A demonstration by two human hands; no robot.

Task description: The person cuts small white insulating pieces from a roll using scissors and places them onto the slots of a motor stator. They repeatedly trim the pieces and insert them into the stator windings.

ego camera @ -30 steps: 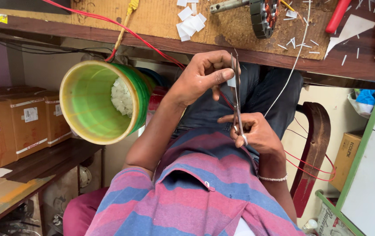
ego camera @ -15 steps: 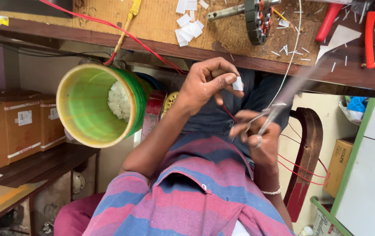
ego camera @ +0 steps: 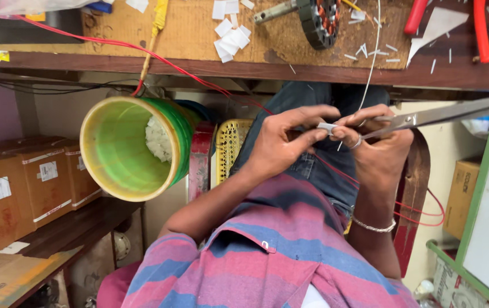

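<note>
Below the workbench (ego camera: 199,65), the left hand (ego camera: 281,142) pinches a small white strip (ego camera: 327,127). Beside it, the right hand (ego camera: 378,148) grips scissors (ego camera: 444,114), fingers closed, seemingly touching the strip.

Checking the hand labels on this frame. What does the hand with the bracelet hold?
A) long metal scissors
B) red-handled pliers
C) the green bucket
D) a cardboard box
A: the right hand, with the bracelet on its wrist, grips the long metal scissors, whose blades run off toward the right edge of the view, while the left hand pinches a small white piece beside them.
</note>
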